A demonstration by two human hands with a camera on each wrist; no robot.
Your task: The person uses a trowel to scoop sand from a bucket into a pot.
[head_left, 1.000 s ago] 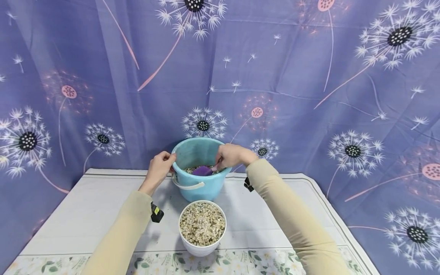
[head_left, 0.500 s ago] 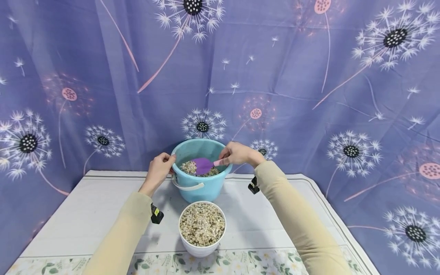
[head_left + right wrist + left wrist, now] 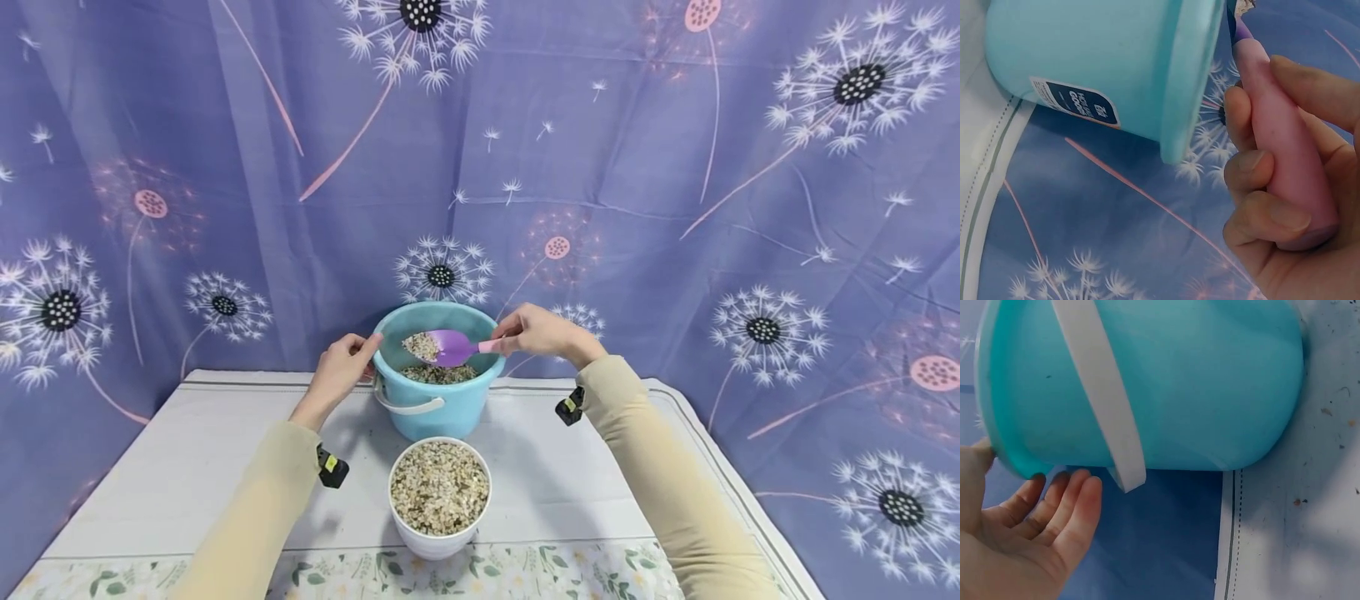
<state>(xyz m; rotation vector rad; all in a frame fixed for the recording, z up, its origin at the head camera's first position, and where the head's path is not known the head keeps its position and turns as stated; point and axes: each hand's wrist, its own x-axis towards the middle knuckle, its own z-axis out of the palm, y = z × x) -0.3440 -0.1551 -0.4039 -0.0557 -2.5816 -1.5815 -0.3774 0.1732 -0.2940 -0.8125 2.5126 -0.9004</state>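
A light blue bucket [image 3: 427,410] with a white handle stands at the back of the table, pale and dark grit in its bottom. My left hand [image 3: 341,367] grips its left rim, thumb over the edge and fingers [image 3: 1075,515] against the outside. In my right hand [image 3: 542,330] is a small trowel with a purple blade [image 3: 452,348] and a pink handle [image 3: 1288,144], fingers wrapped round the handle. The blade lies roughly level over the bucket's mouth, a heap of grit [image 3: 422,346] on its tip. Nearer me stands a white pot [image 3: 433,547], heaped with similar grit.
A white table cover [image 3: 555,467] with a floral front strip [image 3: 555,571] lies under everything. Right behind the bucket hangs a purple dandelion-print curtain [image 3: 315,250]. A few crumbs [image 3: 1297,502] are scattered on the cover beside the bucket.
The trowel has come up out of the grit in the bucket, carrying a load, and now sits higher, near rim height. My right hand has risen and shifted right; the left still holds the rim.
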